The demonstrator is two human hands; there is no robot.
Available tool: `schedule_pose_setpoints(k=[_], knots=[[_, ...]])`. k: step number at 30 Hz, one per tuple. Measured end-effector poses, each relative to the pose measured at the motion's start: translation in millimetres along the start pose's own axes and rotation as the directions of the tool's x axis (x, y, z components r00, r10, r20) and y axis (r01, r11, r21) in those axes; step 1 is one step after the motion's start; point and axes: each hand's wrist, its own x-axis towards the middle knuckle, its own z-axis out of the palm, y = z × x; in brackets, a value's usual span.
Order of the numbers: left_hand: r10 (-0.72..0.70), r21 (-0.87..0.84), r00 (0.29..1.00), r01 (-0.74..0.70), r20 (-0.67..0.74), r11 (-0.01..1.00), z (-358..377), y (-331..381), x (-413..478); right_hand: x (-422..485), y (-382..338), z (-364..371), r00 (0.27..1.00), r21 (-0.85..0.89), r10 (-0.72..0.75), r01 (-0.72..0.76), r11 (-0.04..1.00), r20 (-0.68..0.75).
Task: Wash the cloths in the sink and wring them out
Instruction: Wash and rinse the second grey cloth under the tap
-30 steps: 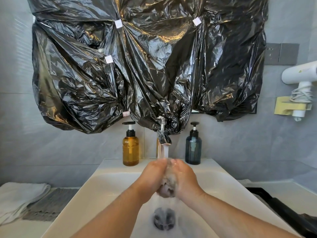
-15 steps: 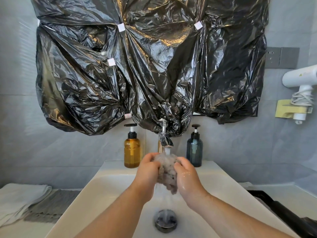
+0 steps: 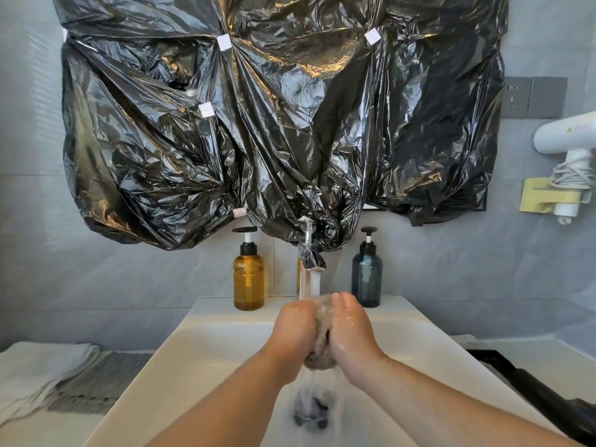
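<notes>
A wet grey cloth [image 3: 322, 333] is bunched between my two hands over the white sink [image 3: 200, 356]. My left hand [image 3: 295, 327] grips its left side and my right hand [image 3: 351, 327] grips its right side, pressed together around it. Water runs from the chrome tap [image 3: 308, 269] onto the cloth and streams down to the drain [image 3: 311, 411]. On the counter to the left lie a folded white cloth [image 3: 35, 369] and a grey cloth [image 3: 96, 382].
An amber pump bottle [image 3: 248, 279] and a dark blue pump bottle [image 3: 366, 275] flank the tap at the sink's back. Black plastic [image 3: 274, 124] covers the mirror above. A hair dryer [image 3: 571, 140] hangs on the right wall. A black object [image 3: 529, 388] lies right of the sink.
My hands have closed tighter around the cloth, pressing it between them, and lowered a little under the tap. More water streams from the cloth's bottom into the drain.
</notes>
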Motion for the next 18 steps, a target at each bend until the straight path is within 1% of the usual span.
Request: schedule_pose_setpoints(k=[1,2,4,6,8,9,11,13,14,16,18], knots=[[-0.041,0.02,0.999,0.041,0.02,0.999,-2,1,1,3,-1,-3,1.0,-0.014,-0.006,0.006,1.0,-0.007],[-0.103,-0.002,0.993,0.103,0.05,0.995,-4,1,0,6,-2,-7,1.0,-0.032,-0.014,0.013,0.999,-0.024],[-0.185,-0.105,0.977,0.196,0.104,0.975,-7,5,-5,11,0,-10,0.997,-0.034,-0.034,0.032,0.999,-0.066],[-0.255,-0.112,0.951,0.277,0.176,0.954,-8,5,-9,10,2,-11,0.995,0.023,-0.005,0.007,1.0,-0.1],[-0.311,-0.131,0.93,0.339,0.195,0.931,-8,3,-9,7,2,-9,0.994,0.12,0.08,-0.07,0.99,-0.079],[-0.308,-0.177,0.935,0.338,0.176,0.924,-9,4,-9,3,0,-7,0.992,0.155,0.118,-0.11,0.982,-0.044],[-0.243,-0.236,0.968,0.251,0.063,0.939,-11,3,-6,-7,-3,-4,0.987,0.153,0.143,-0.152,0.976,0.071],[-0.191,-0.242,0.981,0.176,-0.04,0.954,-13,4,-5,-18,-2,-1,0.976,0.04,0.115,-0.125,0.991,0.185],[-0.182,-0.238,0.982,0.165,-0.051,0.957,-13,4,-6,-21,0,1,0.975,-0.011,0.084,-0.083,0.996,0.205],[-0.117,-0.195,0.992,0.109,-0.034,0.975,-10,3,-7,-22,3,4,0.987,-0.073,0.004,0.008,0.997,0.162],[-0.02,-0.065,1.0,0.02,0.005,0.998,-4,2,-7,-18,4,4,0.993,-0.096,-0.047,0.057,0.994,0.112]])
